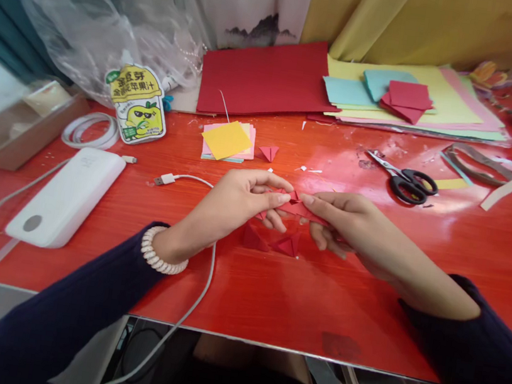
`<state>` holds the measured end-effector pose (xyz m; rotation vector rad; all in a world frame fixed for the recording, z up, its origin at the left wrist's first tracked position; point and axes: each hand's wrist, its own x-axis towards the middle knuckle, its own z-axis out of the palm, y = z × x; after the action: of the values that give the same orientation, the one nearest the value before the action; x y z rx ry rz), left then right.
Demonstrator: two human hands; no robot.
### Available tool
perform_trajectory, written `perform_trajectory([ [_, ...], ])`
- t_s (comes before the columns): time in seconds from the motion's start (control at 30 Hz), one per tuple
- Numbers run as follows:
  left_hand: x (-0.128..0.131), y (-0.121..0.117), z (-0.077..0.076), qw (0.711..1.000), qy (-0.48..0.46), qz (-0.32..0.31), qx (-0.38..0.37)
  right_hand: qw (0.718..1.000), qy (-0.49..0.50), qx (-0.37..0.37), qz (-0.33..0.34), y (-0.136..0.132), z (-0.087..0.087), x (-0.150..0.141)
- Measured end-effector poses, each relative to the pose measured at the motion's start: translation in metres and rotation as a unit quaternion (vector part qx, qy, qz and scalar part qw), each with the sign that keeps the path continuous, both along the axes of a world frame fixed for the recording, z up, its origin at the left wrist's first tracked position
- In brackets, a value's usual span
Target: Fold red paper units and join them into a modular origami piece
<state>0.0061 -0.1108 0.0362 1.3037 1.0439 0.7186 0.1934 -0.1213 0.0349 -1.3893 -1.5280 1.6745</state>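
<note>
My left hand [235,205] and my right hand [342,220] meet over the middle of the red table [318,290]. Both pinch one small folded red paper piece [298,209] between fingertips, the left from the left side, the right from the right. Under the hands lie two more folded red paper triangles [272,242] on the table. Another small red folded triangle [268,152] lies farther back, beside a little stack of square coloured papers [227,140] topped by a yellow sheet.
Black-handled scissors [405,181] lie back right. A large red sheet [267,76] and coloured sheets [416,97] sit at the back. A white power bank [67,194] with cable, a juice pouch [139,105] and a plastic bag [93,23] are on the left.
</note>
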Motion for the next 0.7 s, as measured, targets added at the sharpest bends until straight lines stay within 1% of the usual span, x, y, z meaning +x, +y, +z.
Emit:
perform_trajectory([
  [0.17,0.001,-0.002,0.0,1.0,-0.006,0.006,-0.001,0.999,0.005,0.028,-0.036,-0.003,-0.002,-0.005],
  [0.37,0.004,-0.004,0.0,1.0,-0.006,0.003,-0.016,0.999,-0.013,0.037,-0.035,-0.006,-0.004,-0.008],
  [0.5,0.003,-0.002,-0.001,1.0,0.008,-0.014,-0.016,0.998,-0.034,0.031,-0.037,-0.004,-0.005,-0.007],
  [0.53,0.002,-0.001,-0.002,1.0,0.012,-0.018,-0.014,0.997,-0.044,0.045,-0.034,-0.003,-0.005,-0.006],
  [0.63,0.001,0.001,-0.004,1.0,0.013,-0.013,0.005,0.991,-0.064,0.119,-0.023,0.001,-0.003,0.0],
  [0.7,0.001,0.002,-0.005,1.0,-0.003,-0.002,0.02,0.987,-0.062,0.146,-0.039,0.004,-0.001,0.005],
])
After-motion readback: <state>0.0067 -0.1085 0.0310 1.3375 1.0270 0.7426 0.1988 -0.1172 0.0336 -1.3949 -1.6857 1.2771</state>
